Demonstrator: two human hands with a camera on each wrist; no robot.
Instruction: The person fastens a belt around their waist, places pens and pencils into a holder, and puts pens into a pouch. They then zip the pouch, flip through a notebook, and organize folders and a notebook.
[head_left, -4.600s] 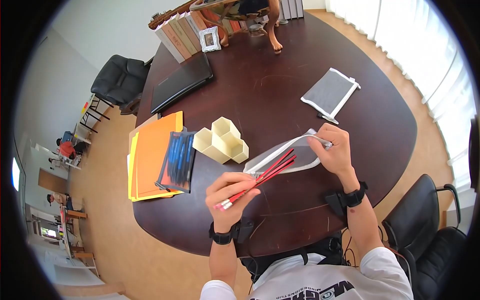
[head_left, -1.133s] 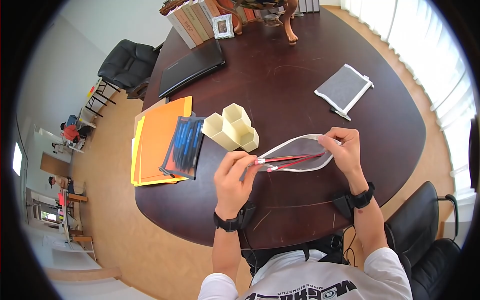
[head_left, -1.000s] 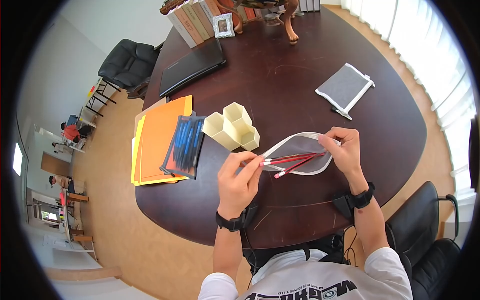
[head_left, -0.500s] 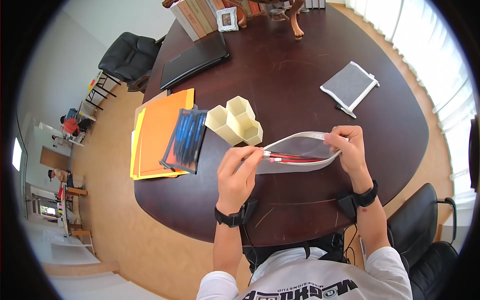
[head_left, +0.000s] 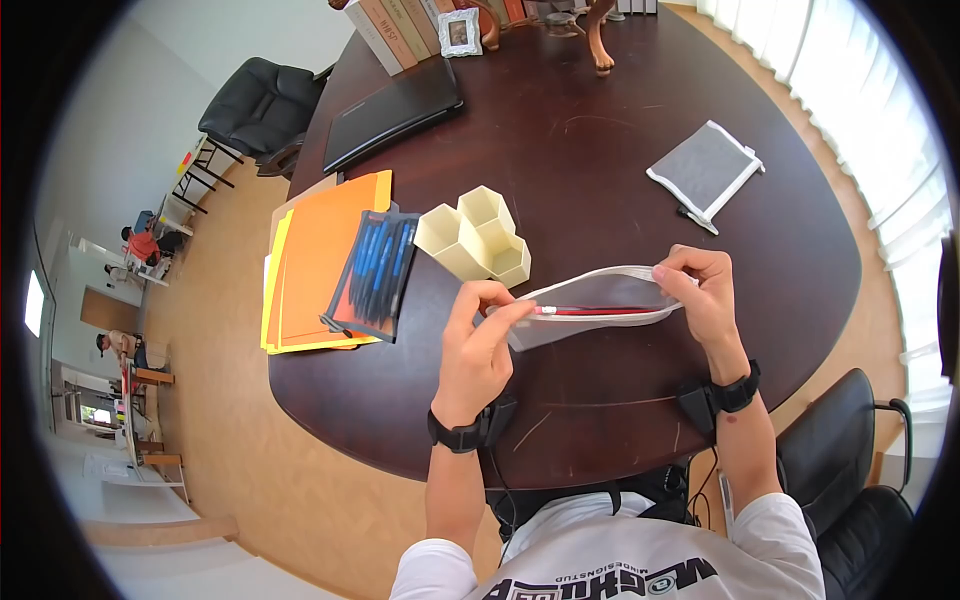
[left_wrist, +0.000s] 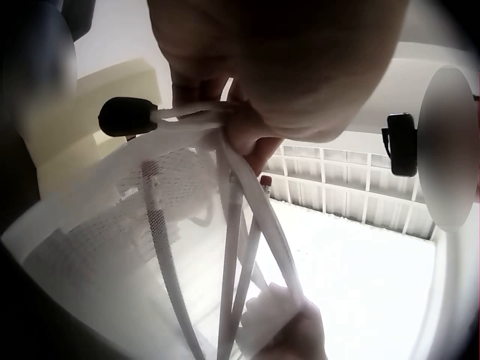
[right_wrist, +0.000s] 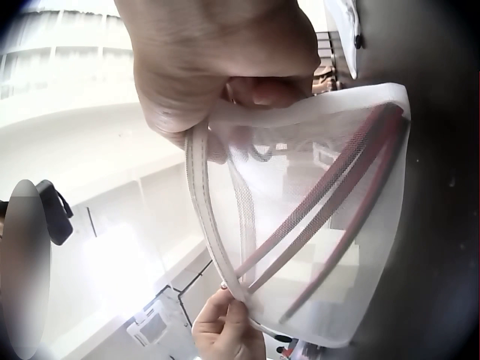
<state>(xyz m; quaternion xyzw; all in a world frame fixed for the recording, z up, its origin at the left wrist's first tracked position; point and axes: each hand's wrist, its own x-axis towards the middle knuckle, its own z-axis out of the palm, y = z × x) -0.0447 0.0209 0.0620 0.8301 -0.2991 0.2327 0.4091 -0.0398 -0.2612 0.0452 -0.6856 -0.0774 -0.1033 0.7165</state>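
A mesh zipper pouch point(head_left: 560, 334) with white trim is stretched between my two hands, its mouth gaping. My left hand point(head_left: 474, 352) pinches one end of the zipper edge, and my right hand point(head_left: 704, 292) grips the opposite end. Inside lie red pencils point(head_left: 605, 311), mostly hidden behind the near wall in the head view. Through the mesh in the right wrist view, the pencils point(right_wrist: 330, 199) slant across the pouch toward a far lower corner. The left wrist view shows one pencil's eraser end point(left_wrist: 266, 181) close by my left fingers.
A cream hexagonal pen holder point(head_left: 470, 245) stands just beyond my left hand. Left of it, a dark mesh pouch of blue pens point(head_left: 375, 270) lies on orange folders point(head_left: 325, 250). A grey mesh pouch point(head_left: 706, 172) lies at the right, and a black laptop point(head_left: 395, 112) farther back.
The red pencils have gone from my left hand into the pouch, sliding in lengthwise. My left fingers now pinch the pouch's edge. My right hand keeps its grip on the other end.
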